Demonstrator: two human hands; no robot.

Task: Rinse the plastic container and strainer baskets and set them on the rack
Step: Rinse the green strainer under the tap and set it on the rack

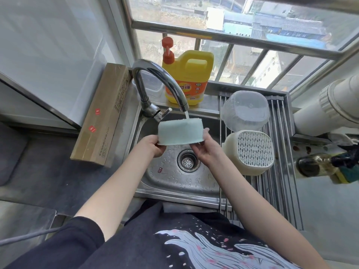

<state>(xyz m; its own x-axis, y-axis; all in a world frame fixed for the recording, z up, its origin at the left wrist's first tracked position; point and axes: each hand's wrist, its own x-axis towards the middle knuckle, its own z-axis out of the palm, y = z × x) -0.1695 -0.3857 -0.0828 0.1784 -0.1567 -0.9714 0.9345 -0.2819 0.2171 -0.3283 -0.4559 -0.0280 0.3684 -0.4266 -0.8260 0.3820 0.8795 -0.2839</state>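
**Green basket under the running tap**

Dark shirt (pixel 194 245) with a pale wave print fills the bottom edge, and two bare forearms reach from it over the sink (pixel 174 183). Water beads dot the steel basin around its drain (pixel 188 160).

A rack (pixel 279 171) of steel rods spans the sink's right side. Two things lie on it: a clear plastic container (pixel 245 110) at the far end, turned upside down, and just nearer, touching it, a cream strainer (pixel 250 152) lying with its slotted white grid facing up.

On the ledge behind the sink stands a yellow detergent jug (pixel 189 78) with an orange pump. A long brown box (pixel 103 115) lies on the counter (pixel 48 171) to the left.

From the curved tap (pixel 155 84) a thin stream falls onto the far rim of a pale green basket (pixel 180 131). It is round, matte, with low straight walls, tilted so its outer side faces the camera, and held above the drain. The left hand (pixel 153 145) grips its lower left edge; the right hand (pixel 206 150) grips its lower right edge, thumb up the wall.
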